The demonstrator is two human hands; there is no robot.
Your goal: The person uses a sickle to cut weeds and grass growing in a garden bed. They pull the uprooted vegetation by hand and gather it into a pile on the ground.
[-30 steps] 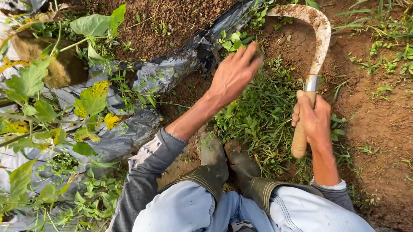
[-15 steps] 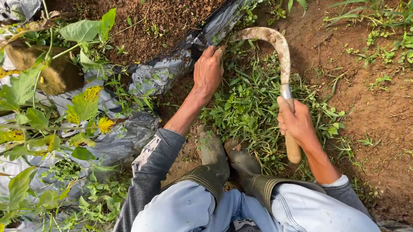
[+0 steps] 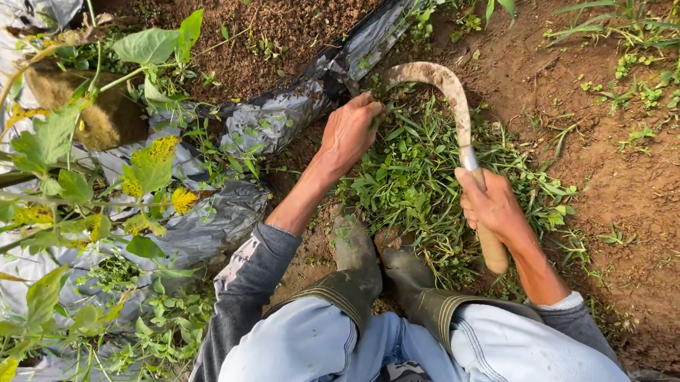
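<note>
My right hand [image 3: 491, 204] grips the wooden handle of a curved, rusty sickle [image 3: 449, 98], whose blade arcs up and left over a patch of low green weeds [image 3: 417, 181]. The blade tip points at the edge of the black plastic mulch [image 3: 297, 115]. My left hand [image 3: 350, 131] is closed on a tuft of weeds at the upper left of the patch, close under the sickle's tip. I squat with two dark rubber boots [image 3: 377, 279] planted at the near edge of the weeds.
A leafy vine plant [image 3: 75, 162] with yellowing leaves grows over silver-black plastic sheeting on the left. Bare brown soil [image 3: 640, 182] with sparse small weeds lies to the right and above. A raised soil bed [image 3: 281, 8] sits behind the plastic edge.
The sickle swung down and left from a raised position, its tip now near the plastic edge. My left hand went from spread open above the weeds to closed on a tuft.
</note>
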